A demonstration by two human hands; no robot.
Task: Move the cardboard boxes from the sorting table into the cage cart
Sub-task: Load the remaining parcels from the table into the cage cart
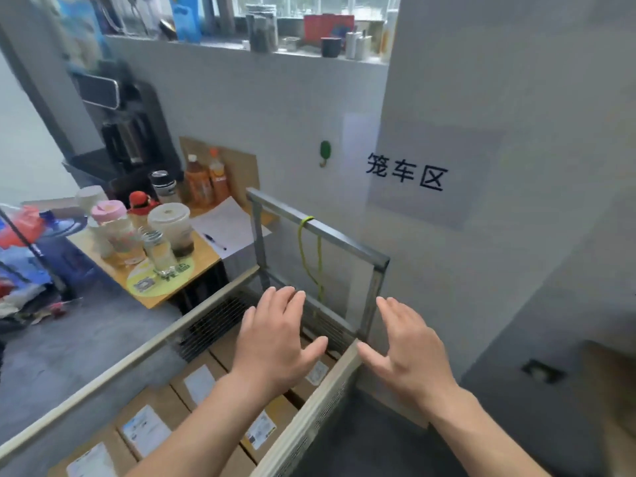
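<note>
1. Judging by their look, the cardboard boxes (151,425) are stiff but easy to dent and probably light, with smooth paper labels on top. I would take one by two opposite sides, not by the label.
2. The boxes lie flat in rows inside the cage cart (137,354), from its near end towards its far end.
3. The left hand (275,342) and the right hand (409,349) hover over the far end of the cart. Their fingers (285,301) are spread, relaxed, and hold nothing.
4. The boxes are below the left fingers and seem apart from them; the right hand is above the cart's right edge.
</note>
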